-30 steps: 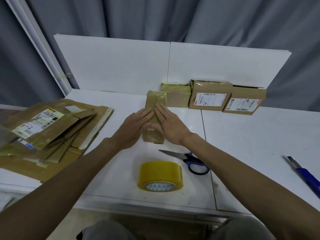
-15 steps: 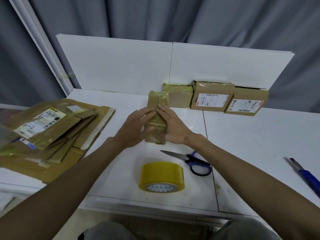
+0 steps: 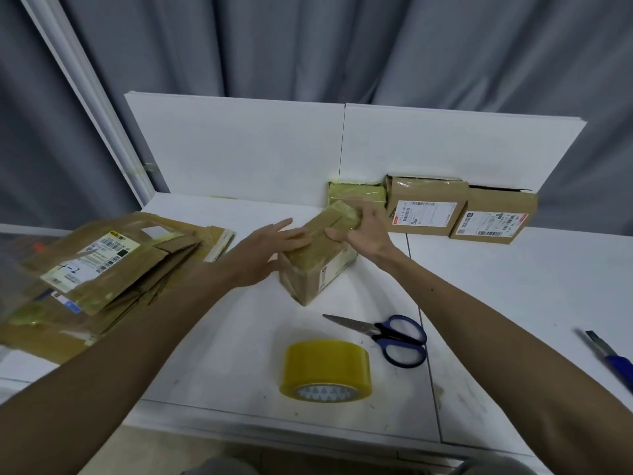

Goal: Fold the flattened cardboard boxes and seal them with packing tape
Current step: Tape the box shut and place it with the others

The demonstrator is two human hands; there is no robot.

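Around the far end of the box [image 3: 318, 269], right fingers [image 3: 359, 210]: curling over that end while the thumb is pressing on the taped top; the right hand [image 3: 368, 234] is grasping the box.
Left fingers [image 3: 294, 234]: lying straight and released, resting flat along the left of the box top; the left hand [image 3: 260, 255] is gripping nothing.
Box: sitting at the middle of the surface [image 3: 513, 286], turned at an angle so one near corner is pointing toward the person; yellowish tape is covering its brown top, and a printed strip is showing on its right side. Whether its far end is lifting off the surface, I cannot tell.
Scissors [image 3: 387, 335]: lying closed just in front of the box, blue handles to the right, blades pointing left.
Tape roll [image 3: 325, 368]: sitting near the front edge, just left of the scissors, touching neither them nor the box.
Finished boxes [image 3: 424, 207]: three standing in a row against the white back panel [image 3: 257, 149], just behind the right hand; two are showing shipping labels.
Flattened boxes [image 3: 102, 269]: lying in a loose pile at the left, well apart from the left hand.
Knife [image 3: 609, 358]: lying at the far right edge, blue handle nearest the person.
Curtain [image 3: 342, 46]: hanging grey behind the panel.
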